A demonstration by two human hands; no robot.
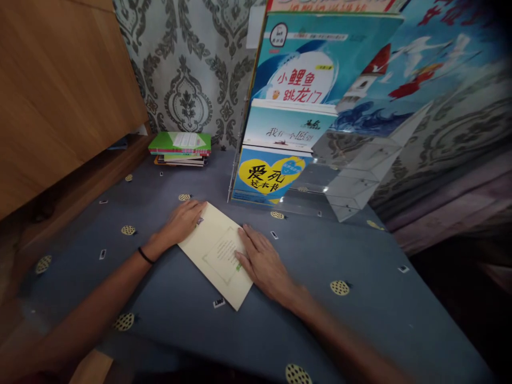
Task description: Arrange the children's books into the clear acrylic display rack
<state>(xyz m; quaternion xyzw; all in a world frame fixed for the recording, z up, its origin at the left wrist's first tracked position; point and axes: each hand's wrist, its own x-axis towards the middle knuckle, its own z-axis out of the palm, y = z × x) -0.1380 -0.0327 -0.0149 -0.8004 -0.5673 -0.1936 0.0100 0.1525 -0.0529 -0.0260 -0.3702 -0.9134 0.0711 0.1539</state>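
With fingers extended, laying right hand [267, 265] on cream booklet [214, 261] at three o'clock; resting left hand [186, 220] at ten, cannot tell if gripping. Seeing booklet on blue cloth [384, 314], seven o'clock from book rack [355, 184].

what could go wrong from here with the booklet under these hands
The cream booklet could crease if the left hand and right hand press its edges hard. The clear display rack stands just beyond and might get bumped. The uneven book stack could slide if knocked.
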